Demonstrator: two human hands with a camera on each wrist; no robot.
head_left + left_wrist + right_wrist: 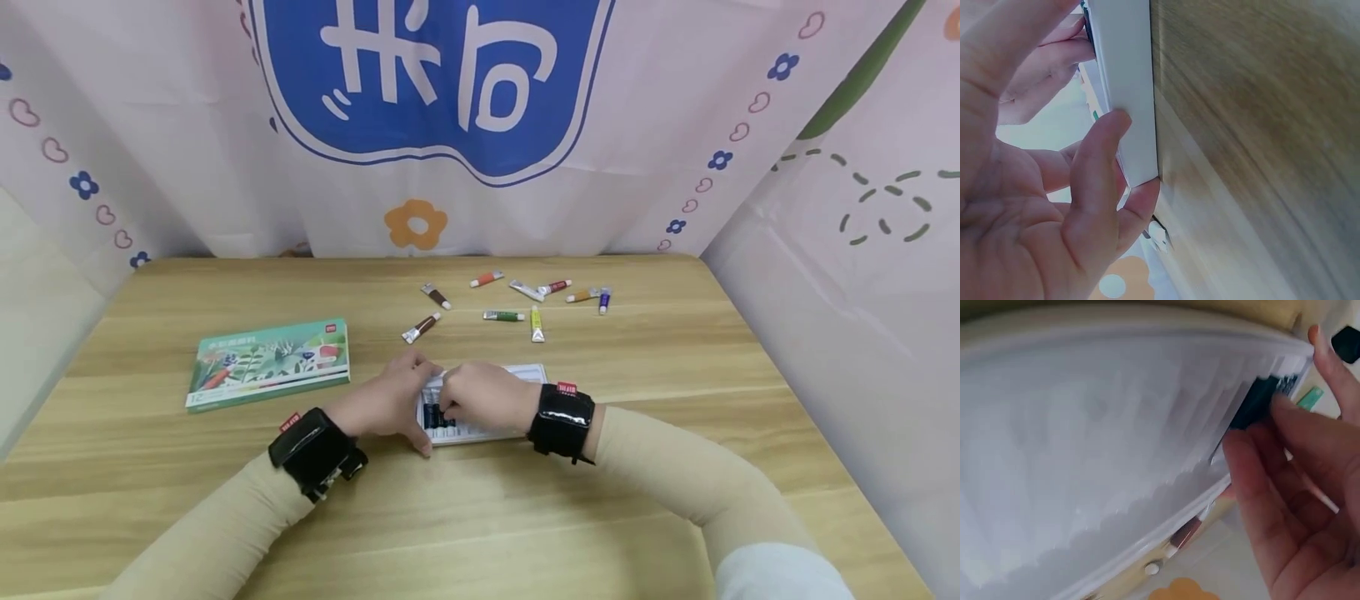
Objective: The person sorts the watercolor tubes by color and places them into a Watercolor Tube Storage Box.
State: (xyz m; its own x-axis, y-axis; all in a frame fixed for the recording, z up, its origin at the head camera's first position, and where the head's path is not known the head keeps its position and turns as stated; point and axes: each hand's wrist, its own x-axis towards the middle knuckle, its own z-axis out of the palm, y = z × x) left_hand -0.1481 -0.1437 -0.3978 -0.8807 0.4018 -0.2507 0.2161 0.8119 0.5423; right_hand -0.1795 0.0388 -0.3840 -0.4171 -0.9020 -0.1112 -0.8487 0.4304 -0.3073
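On the table lies a white slotted plastic tray [534, 373] holding dark paint tubes [431, 415] at its left end. My left hand [392, 402] grips that end, thumb on the near edge and fingers at the far side; the left wrist view shows fingertips against the tray's side wall [1129, 81]. Over the tray, my right hand [487, 396] pinches a dark paint tube [1252, 405] between thumb and fingers, down in a slot beside the other dark tubes. To the right of it the slots [1085, 425] hold no tubes. My right hand partly hides the tray in the head view.
A green illustrated box [270, 367] lies to the left. Beyond the tray several loose paint tubes are scattered, including brown [422, 328], green [503, 316], yellow [536, 324], orange [487, 279] and blue [604, 301]. A printed cloth [465, 208] hangs behind the table.
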